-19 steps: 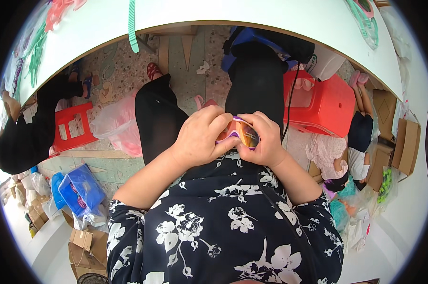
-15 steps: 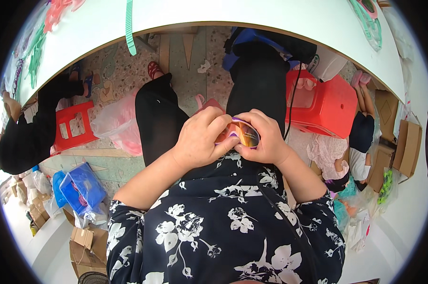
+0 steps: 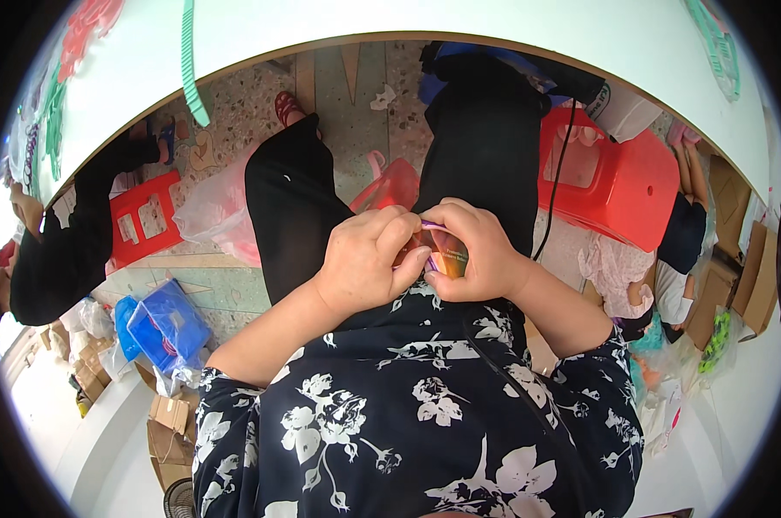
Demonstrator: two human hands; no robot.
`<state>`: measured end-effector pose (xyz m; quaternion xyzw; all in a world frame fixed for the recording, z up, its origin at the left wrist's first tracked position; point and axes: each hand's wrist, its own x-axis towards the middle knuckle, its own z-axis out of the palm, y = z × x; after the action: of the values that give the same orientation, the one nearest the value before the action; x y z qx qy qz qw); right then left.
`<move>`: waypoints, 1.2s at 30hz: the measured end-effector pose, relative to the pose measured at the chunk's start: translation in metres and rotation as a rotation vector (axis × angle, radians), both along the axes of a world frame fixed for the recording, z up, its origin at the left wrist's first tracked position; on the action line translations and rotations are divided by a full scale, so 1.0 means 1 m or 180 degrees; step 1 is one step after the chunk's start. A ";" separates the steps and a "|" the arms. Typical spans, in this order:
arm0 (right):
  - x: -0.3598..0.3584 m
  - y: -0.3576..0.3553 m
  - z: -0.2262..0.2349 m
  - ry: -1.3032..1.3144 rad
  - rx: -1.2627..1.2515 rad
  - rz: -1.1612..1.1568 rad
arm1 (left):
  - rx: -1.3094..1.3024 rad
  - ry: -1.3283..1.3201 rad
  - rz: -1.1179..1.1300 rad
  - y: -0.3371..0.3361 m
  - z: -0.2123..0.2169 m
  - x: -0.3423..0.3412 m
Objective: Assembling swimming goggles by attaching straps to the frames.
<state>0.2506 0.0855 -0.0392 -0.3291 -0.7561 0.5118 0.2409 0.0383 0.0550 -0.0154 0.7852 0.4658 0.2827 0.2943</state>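
Observation:
Over my lap, both hands grip a pair of swim goggles (image 3: 450,258) with a purple rim and a shiny orange-and-dark lens. My left hand (image 3: 363,261) closes on one side, its thumb and bent fingers at the rim. On the other side my right hand (image 3: 484,255) pinches the rim, fingers on top and thumb below. Much of the goggles is hidden behind my fingers.
On the white table (image 3: 425,17) lie a green strap (image 3: 190,69), green goggles (image 3: 718,52) and coral straps (image 3: 88,34). Red stools (image 3: 619,186), a blue crate (image 3: 170,324) and cardboard boxes (image 3: 757,281) stand around. A co-worker's dark sleeve (image 3: 50,276) shows at left; another person sits at right.
The goggles have turned in my hands, so less of the orange lens shows. My hands stay together and closed on them. The view has shifted slightly.

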 end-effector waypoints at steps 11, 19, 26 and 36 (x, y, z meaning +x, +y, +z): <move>-0.007 -0.005 -0.010 0.0115 0.0339 -0.0286 | -0.0225 -0.0118 0.0309 0.000 -0.013 0.006; -0.002 -0.006 0.020 -0.0122 0.0320 -0.0187 | 0.0198 -0.0055 0.0139 -0.007 -0.008 -0.005; 0.016 0.012 0.040 0.0482 -0.2247 0.0306 | 0.1165 0.0330 -0.0573 -0.002 0.018 -0.010; 0.005 0.047 0.012 0.0317 -0.3254 0.0985 | 0.0833 0.0291 -0.1099 0.022 0.009 -0.007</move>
<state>0.2558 0.1321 -0.0269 -0.2644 -0.4378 0.8593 0.0073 0.0308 0.0773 -0.0063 0.8968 0.2966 0.2502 0.2125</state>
